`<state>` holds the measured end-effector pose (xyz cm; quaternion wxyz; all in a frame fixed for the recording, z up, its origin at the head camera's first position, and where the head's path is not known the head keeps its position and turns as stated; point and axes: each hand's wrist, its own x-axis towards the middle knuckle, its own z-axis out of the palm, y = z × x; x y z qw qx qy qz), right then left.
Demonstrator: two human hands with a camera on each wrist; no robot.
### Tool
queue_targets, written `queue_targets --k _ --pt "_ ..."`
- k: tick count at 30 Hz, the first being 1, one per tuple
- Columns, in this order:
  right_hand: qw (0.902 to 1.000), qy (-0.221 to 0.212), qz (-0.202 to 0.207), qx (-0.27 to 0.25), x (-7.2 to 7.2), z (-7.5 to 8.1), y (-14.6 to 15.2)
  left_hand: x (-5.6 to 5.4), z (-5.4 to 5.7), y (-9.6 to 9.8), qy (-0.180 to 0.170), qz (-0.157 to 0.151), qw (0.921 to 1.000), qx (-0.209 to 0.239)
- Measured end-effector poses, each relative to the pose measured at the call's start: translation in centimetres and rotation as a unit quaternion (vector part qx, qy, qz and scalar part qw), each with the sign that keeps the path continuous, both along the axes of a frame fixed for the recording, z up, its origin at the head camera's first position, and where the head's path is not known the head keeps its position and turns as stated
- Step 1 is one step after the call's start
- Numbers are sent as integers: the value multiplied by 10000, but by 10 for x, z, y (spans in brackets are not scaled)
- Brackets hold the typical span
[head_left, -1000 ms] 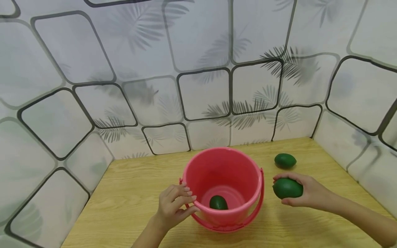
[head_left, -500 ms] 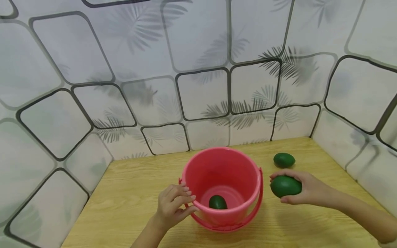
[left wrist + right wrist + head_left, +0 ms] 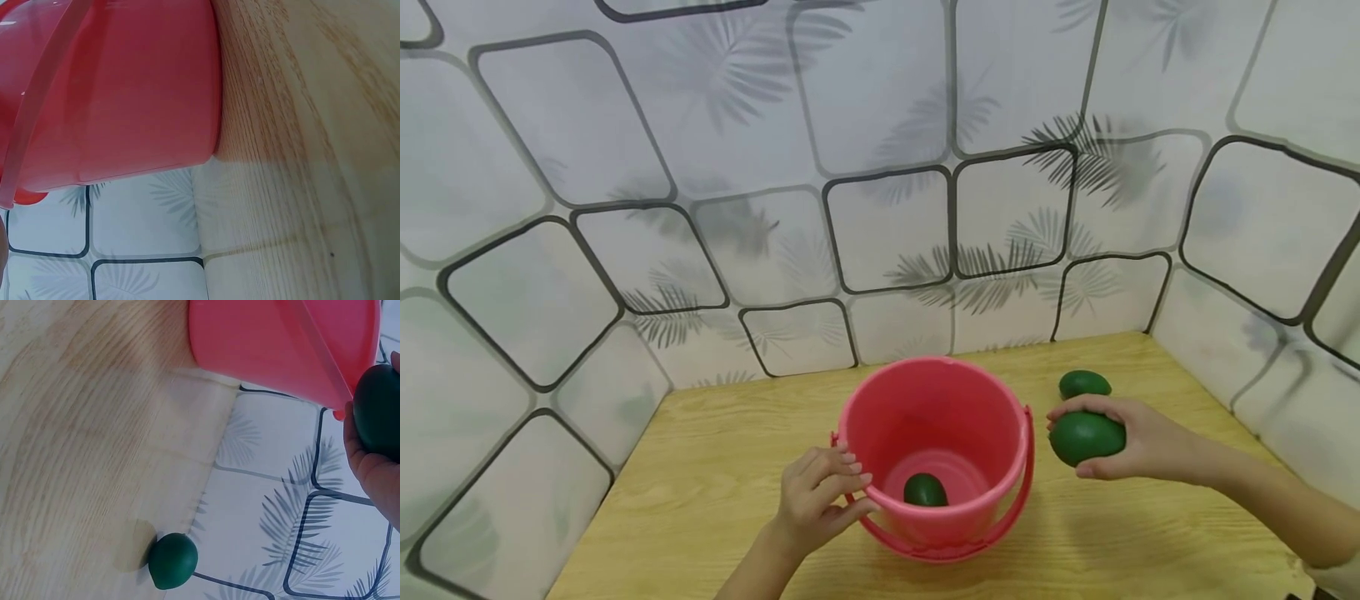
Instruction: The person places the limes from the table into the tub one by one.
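Note:
A pink bucket (image 3: 940,533) stands upright on the wooden table with its handle hanging down in front. Inside, on its floor, lies a dark green lemon-shaped fruit (image 3: 925,490). My left hand (image 3: 820,496) holds the bucket's left rim, fingers bent over the edge. To the right of the bucket, my right hand (image 3: 1135,440) grips a second green fruit (image 3: 1086,439) above the table, thumb below and fingers over the top. A third green fruit (image 3: 1084,384) lies on the table just behind that hand, and also shows in the right wrist view as a lone fruit (image 3: 173,561).
The light wooden table (image 3: 722,467) meets patterned walls (image 3: 895,233) at the back and both sides. The bucket's pink handle (image 3: 1026,492) bows out along its front and right side. In the left wrist view the bucket wall (image 3: 137,94) fills the upper left.
My right hand, with the green fruit in it, has moved slightly away from me and a little left, nearer the fruit on the table. The left hand stays on the rim.

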<state>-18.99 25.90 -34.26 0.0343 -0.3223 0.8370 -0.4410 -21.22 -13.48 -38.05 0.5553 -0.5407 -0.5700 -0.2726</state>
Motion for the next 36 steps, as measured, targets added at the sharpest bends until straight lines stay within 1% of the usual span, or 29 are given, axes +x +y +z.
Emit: queue_targets --k 3,7,12,15,20,23,28,32,36 --pt "10000 -43 -41 61 -1 3 -2 0 0 1 7 -13 10000 4" --pt "9999 -142 25 15 -2 7 -5 -1 -1 0 0 -12 10000 -7" --pt "9990 -355 232 -116 -7 12 -12 -1 -1 -1 -13 -1 10000 -12" --pt "9985 -384 333 -184 -10 15 -16 -1 0 -1 -35 4 10000 -14" --pt "9988 -198 332 -296 -13 19 -20 0 1 -1 -27 0 10000 -3" --pt "9995 -55 156 -271 -13 22 -22 0 2 0 -17 -21 10000 4" --pt "9999 -83 -34 -145 -14 26 -26 1 3 0 1 -52 10000 17" --pt "9998 -130 105 -120 -17 30 -30 1 4 1 21 -62 10000 38" --pt "9992 -165 339 -149 -23 34 -35 0 3 1 30 -73 10000 37"
